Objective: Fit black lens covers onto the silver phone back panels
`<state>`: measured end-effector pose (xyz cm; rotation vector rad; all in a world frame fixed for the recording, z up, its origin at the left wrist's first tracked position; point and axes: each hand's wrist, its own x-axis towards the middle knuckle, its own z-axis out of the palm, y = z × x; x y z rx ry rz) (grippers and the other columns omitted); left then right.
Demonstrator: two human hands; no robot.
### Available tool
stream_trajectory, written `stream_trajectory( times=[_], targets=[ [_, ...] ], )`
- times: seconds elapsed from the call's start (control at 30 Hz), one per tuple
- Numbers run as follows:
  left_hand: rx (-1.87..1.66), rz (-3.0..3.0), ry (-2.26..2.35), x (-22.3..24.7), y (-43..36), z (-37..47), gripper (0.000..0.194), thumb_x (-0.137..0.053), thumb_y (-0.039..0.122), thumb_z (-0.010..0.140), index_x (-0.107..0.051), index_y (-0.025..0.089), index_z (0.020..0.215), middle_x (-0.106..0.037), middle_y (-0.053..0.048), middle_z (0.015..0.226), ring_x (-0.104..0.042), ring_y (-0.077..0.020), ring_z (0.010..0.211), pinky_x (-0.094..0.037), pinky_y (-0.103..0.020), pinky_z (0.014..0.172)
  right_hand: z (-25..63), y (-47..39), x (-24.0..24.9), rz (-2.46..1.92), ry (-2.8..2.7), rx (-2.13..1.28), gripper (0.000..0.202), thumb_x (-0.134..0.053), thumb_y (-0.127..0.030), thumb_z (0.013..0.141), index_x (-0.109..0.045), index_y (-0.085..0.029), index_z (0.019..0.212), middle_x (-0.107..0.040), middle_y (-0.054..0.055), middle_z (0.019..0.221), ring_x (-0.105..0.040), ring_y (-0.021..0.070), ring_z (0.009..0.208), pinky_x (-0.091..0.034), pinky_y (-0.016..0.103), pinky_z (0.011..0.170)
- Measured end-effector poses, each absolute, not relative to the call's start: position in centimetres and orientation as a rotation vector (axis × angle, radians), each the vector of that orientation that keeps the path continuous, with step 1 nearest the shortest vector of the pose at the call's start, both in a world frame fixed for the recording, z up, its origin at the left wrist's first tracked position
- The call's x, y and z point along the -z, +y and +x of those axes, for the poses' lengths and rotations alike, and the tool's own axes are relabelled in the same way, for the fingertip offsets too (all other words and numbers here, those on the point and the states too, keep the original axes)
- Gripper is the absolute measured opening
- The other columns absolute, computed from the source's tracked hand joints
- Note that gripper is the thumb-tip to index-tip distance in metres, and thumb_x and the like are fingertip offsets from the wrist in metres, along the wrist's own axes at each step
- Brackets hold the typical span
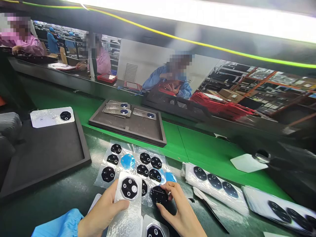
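My left hand (105, 207) is closed around a silvery phone back panel (125, 214), thumb on its face, with a black octagonal camera piece (129, 188) at its top end. Just to the right, my right hand (176, 204) pinches the edge of a black octagonal piece (159, 195) between thumb and fingers. Beneath and beyond both hands lies a clear sheet (133, 148) bearing several black octagonal pieces and a round blue film (127, 161). Another panel (154, 227) lies at the bottom edge, partly cut off by the frame.
A dark tray (56, 144) at left holds a panel (53, 117); another tray (125, 126) behind holds several. Stacked sheets of black pieces (217, 187) and tweezers (214, 214) lie at right. People sit beyond the green belt (199, 148).
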<state>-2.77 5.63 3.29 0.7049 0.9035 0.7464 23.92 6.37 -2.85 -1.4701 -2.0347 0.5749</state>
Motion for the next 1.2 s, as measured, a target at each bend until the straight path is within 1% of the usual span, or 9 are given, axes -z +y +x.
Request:
stream_trajectory(
  times=[0.1,0.27,0.57,0.73,0.87,1.03,1.2],
  targets=[
    [-0.732,0.696,0.915,-3.28,5.68,-2.69,0.068,-0.062,0.017,0.082,-0.040,0.023,0.145,-0.060,-0.007,0.137,-0.053,-0.0286,0.129,-0.040,-0.043,0.109,23.76,6.46,2.73,-1.449,-2.030,-0.538,0.031,-0.057,-0.019,0.084,-0.051,-0.025,0.114,-0.053,0.005,0.112,-0.060,0.0178,0.086,-0.055,0.032,0.076],
    [-0.758,0.704,0.895,-3.45,5.56,-2.64,0.066,-0.064,0.018,0.083,-0.041,0.023,0.145,-0.058,-0.007,0.140,-0.050,-0.0271,0.132,-0.034,-0.042,0.114,23.57,6.50,2.50,-1.430,-2.040,-0.504,0.032,-0.057,-0.017,0.083,-0.050,-0.025,0.113,-0.054,0.005,0.111,-0.060,0.0179,0.086,-0.055,0.032,0.075],
    [-0.762,0.715,0.926,-3.04,5.62,-2.56,0.067,-0.066,0.022,0.080,-0.043,0.023,0.144,-0.061,-0.007,0.136,-0.054,-0.0291,0.126,-0.039,-0.042,0.108,23.66,6.55,2.39,-1.454,-2.032,-0.513,0.030,-0.057,-0.020,0.083,-0.051,-0.025,0.112,-0.055,0.005,0.111,-0.060,0.0179,0.084,-0.055,0.032,0.072],
    [-0.747,0.724,0.937,-3.03,5.60,-2.60,0.067,-0.065,0.024,0.081,-0.043,0.024,0.144,-0.058,-0.006,0.139,-0.055,-0.0287,0.125,-0.041,-0.040,0.105,23.95,6.48,2.78,-1.494,-2.060,-0.537,0.031,-0.057,-0.022,0.086,-0.050,-0.025,0.116,-0.054,0.006,0.115,-0.060,0.0173,0.085,-0.055,0.031,0.074],
    [-0.757,0.725,0.934,-3.17,5.59,-2.57,0.067,-0.065,0.023,0.082,-0.042,0.024,0.144,-0.056,-0.006,0.142,-0.049,-0.0292,0.132,-0.040,-0.041,0.106,24.09,6.36,2.84,-1.504,-2.059,-0.538,0.032,-0.057,-0.023,0.086,-0.050,-0.026,0.117,-0.054,0.005,0.116,-0.060,0.0176,0.086,-0.055,0.031,0.074],
    [-0.759,0.744,0.924,-3.51,5.67,-2.61,0.068,-0.064,0.022,0.083,-0.040,0.023,0.146,-0.051,-0.006,0.147,-0.040,-0.0290,0.139,-0.033,-0.041,0.113,23.84,6.41,2.66,-1.508,-2.049,-0.530,0.030,-0.056,-0.022,0.085,-0.051,-0.026,0.114,-0.055,0.006,0.115,-0.060,0.0184,0.087,-0.055,0.032,0.074],
    [-0.750,0.742,0.923,-3.50,5.69,-2.67,0.070,-0.065,0.022,0.082,-0.039,0.024,0.147,-0.050,-0.007,0.148,-0.039,-0.0288,0.140,-0.033,-0.042,0.114,23.53,6.52,2.37,-1.510,-2.028,-0.533,0.029,-0.056,-0.023,0.083,-0.053,-0.024,0.111,-0.056,0.007,0.112,-0.060,0.0191,0.086,-0.055,0.033,0.071]
  ],
)
